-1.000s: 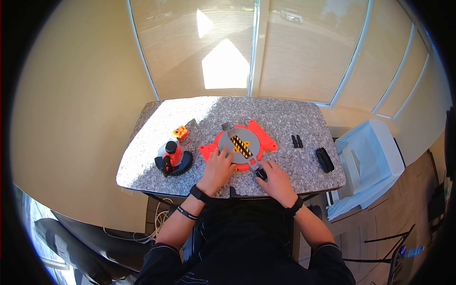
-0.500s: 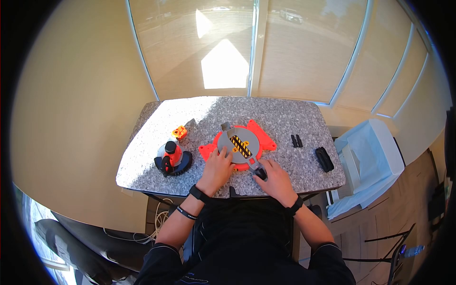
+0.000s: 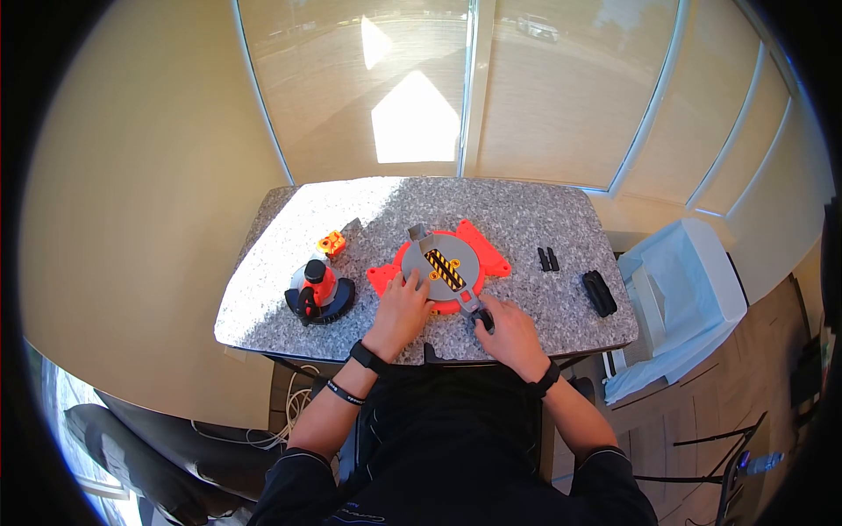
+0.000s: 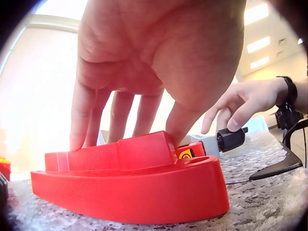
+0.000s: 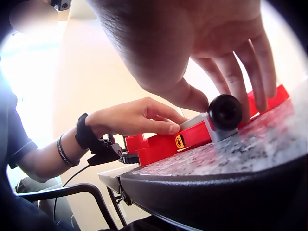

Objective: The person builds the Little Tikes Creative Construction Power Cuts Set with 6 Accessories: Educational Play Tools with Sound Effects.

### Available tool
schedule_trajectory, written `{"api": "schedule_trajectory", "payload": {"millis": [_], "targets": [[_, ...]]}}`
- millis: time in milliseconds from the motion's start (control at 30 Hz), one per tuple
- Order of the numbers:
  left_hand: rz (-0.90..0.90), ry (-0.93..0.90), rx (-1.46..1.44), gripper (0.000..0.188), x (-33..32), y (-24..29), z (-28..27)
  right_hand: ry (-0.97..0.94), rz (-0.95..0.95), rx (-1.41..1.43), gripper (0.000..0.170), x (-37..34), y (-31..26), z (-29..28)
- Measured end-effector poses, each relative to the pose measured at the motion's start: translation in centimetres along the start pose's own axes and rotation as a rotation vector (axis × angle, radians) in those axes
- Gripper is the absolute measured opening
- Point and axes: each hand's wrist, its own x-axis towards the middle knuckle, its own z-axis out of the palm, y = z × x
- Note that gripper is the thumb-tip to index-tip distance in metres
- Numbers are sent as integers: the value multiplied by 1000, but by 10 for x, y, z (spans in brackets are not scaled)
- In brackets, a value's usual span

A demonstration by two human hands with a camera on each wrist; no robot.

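Black knob under the fingers, held at the lower edge of a round base. By the thumb and fingers of the right hand (image 3: 509,335) the black knob (image 5: 225,112) is loosely pinched, the gap narrowed to its width; the outer fingers are extended. The knob is carried at the end of a short grey arm (image 3: 472,307), directed toward the lower right of the head view. By the left hand (image 3: 401,316), fingers spread and nearly straight, the red-and-grey base (image 3: 466,252) is pressed near the centre of the frame. Relative to the preceding half second, only a slight shift of the right thumb about the knob can be made out; the left hand and the base are unchanged in place. The change is judged to be a small adjustment of knob or grip, with the base steadied meanwhile. Farther out on the table (image 3: 526,210), a red-and-black saw-like unit (image 3: 322,285) is seen at left, and two black strips (image 3: 548,260) and a black oblong piece (image 3: 599,294) at right.
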Motion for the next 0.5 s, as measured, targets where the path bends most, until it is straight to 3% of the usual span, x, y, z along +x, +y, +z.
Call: {"api": "schedule_trajectory", "payload": {"millis": [100, 500], "targets": [[1, 4, -4, 40, 0, 0, -1, 125, -116, -11, 50, -1, -6, -3], [4, 4, -11, 39, 1, 1, -2, 107, -92, 19, 39, -1, -7, -7]]}}
